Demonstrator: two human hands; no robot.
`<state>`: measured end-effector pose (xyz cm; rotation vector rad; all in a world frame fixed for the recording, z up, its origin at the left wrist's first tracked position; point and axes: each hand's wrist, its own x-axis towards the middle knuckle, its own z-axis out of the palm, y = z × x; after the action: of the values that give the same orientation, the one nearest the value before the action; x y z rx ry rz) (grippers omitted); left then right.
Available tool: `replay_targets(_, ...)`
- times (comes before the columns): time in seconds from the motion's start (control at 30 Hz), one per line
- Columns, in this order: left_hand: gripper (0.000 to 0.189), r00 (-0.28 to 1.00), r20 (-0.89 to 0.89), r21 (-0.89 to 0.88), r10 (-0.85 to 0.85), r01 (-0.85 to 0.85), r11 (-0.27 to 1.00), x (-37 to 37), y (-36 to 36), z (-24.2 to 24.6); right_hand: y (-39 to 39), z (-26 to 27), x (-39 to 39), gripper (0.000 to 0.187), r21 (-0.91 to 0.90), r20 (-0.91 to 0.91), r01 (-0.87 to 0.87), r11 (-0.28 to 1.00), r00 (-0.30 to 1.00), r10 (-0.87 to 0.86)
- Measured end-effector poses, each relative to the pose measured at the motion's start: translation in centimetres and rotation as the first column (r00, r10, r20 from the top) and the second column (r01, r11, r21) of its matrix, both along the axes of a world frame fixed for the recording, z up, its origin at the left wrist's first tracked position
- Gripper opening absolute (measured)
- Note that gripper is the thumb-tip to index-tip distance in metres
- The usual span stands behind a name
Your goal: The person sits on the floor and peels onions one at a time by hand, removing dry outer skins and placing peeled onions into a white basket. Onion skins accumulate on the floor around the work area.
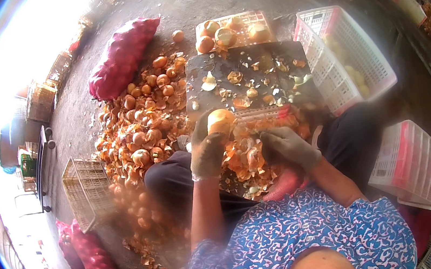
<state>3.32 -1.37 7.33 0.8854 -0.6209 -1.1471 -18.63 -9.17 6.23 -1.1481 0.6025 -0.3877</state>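
Note:
My left hand (208, 149), in a dirty work glove, grips a large yellow onion (220, 121) over the near edge of a dark board (246, 75). To its right my right hand (288, 147), also gloved, is held low with its fingers curled; whether anything is between them cannot be made out. Under both hands lies a heap of onion skins (249, 156). Skin scraps and small onion pieces are scattered over the board. Beyond it several onions (226, 36) rest on an upturned plastic crate (263, 17).
Unpeeled onions and skins (138, 138) are piled at the left, beside a red mesh sack (124, 58) and a wire-like crate (88, 192). A white basket (348, 55) holding pale onions stands at the right, with stacked crates (411, 166) nearer me. More mesh sacks (95, 260) lie lower left.

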Motion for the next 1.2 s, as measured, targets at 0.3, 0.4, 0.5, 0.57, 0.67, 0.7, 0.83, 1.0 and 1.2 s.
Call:
replay_targets(0.3,0.070,0.983,-0.070,0.007,-0.171,0.172,0.985,-1.5,0.1,-1.2,0.6,-0.7,0.5,0.065,-0.321,0.087,-0.023,0.947,0.995,0.053)
replay_targets(0.4,0.068,0.978,-0.105,0.001,-0.182,0.183,0.983,-1.9,0.2,-1.3,0.4,-0.8,0.4,0.063,-0.339,0.083,-0.037,0.940,0.994,0.069)
replay_targets(0.5,0.064,0.985,-0.072,0.034,-0.158,0.161,0.986,-2.1,0.2,-1.5,0.1,0.3,0.4,0.059,-0.463,0.039,-0.028,0.886,0.998,0.052)
replay_targets(0.57,0.060,0.993,-0.017,0.076,-0.115,0.116,0.990,-2.6,0.3,-1.7,0.0,-0.1,0.8,0.056,-0.531,0.079,0.047,0.846,0.997,-0.005)
replay_targets(0.67,0.056,0.997,0.002,0.125,-0.083,0.082,0.989,-3.3,-0.1,-2.0,-0.4,-1.6,1.2,0.052,-0.547,0.163,0.166,0.821,0.983,-0.090)
replay_targets(0.7,0.056,0.994,-0.039,0.136,-0.098,0.102,0.985,-3.1,-0.1,-2.1,-0.4,-1.4,1.2,0.051,-0.543,0.141,0.144,0.827,0.987,-0.079)
replay_targets(0.83,0.062,0.937,-0.327,0.165,-0.124,0.185,0.969,-3.3,0.6,-1.8,-0.5,-1.4,1.1,0.048,-0.375,0.128,0.216,0.901,0.975,-0.180)
replay_targets(1.0,0.062,0.981,-0.121,0.098,-0.149,0.161,0.982,-3.9,0.3,-2.1,-1.1,-1.0,0.9,0.045,-0.139,0.116,0.351,0.926,0.934,-0.337)
replay_targets(1.2,0.076,0.950,-0.130,0.055,-0.285,0.293,0.954,-2.5,0.7,-1.1,-1.8,-0.2,-0.1,0.051,-0.122,0.138,0.211,0.970,0.971,-0.194)
